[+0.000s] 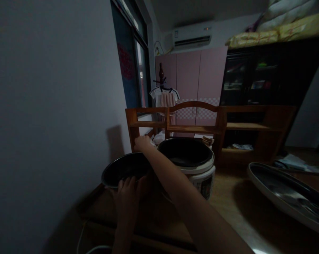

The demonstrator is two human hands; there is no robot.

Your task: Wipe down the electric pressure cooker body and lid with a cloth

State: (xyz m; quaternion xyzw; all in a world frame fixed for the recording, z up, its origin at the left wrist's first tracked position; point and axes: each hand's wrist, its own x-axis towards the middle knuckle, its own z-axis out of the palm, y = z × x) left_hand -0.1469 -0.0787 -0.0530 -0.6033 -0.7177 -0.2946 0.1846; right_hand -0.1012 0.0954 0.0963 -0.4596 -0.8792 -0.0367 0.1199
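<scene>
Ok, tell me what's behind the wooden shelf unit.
Behind the wooden shelf unit stand a pink wardrobe, hung clothes and a dark cabinet. The unit's boards block strips of all three. The wardrobe's base is covered, so what lies there can't be seen.

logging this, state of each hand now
Left hand: at near rim of left black pot, grip unclear.
Right hand: by pot's far rim, grip unclear.

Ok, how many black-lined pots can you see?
2. The left pot is at the left hand; the right pot is to its right, partly behind the right forearm. More could be hidden in the dark areas.
</scene>
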